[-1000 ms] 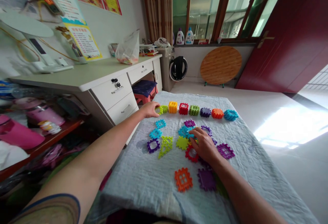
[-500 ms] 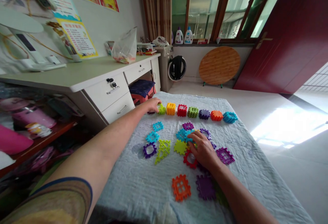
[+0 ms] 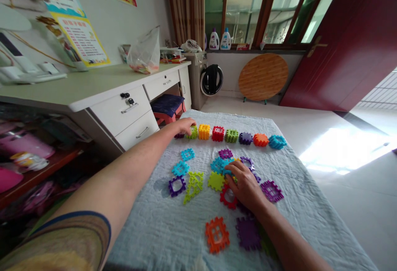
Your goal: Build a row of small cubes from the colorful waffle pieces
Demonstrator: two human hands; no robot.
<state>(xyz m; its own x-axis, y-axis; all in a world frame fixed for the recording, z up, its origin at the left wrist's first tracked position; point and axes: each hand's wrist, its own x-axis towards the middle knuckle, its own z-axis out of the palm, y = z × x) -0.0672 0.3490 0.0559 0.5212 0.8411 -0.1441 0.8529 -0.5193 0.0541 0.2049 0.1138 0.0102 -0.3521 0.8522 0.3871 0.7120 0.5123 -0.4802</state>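
My left hand (image 3: 187,126) is closed around the lime green cube (image 3: 192,132) near the left end of a row of colored cubes, with a dark purple one (image 3: 179,135) beside it. Further right in the row stand a yellow cube (image 3: 204,132), a red cube (image 3: 218,134) and several more. Over a loose pile of flat notched pieces lies my right hand (image 3: 245,180), fingers bent down onto a blue piece (image 3: 228,165); whether it grips anything is hidden. Near it are a lime piece (image 3: 216,181) and a red ring piece (image 3: 228,197).
Cyan, purple and lime flat pieces lie left of the pile, and an orange piece (image 3: 217,234) near the front. The cloth-covered table (image 3: 155,229) stands beside a white desk (image 3: 118,114). A stool (image 3: 169,105) is under the desk.
The view has shifted slightly. My left hand still rests at the lime cube, which shows more fully now. My right hand has stayed over the pile.
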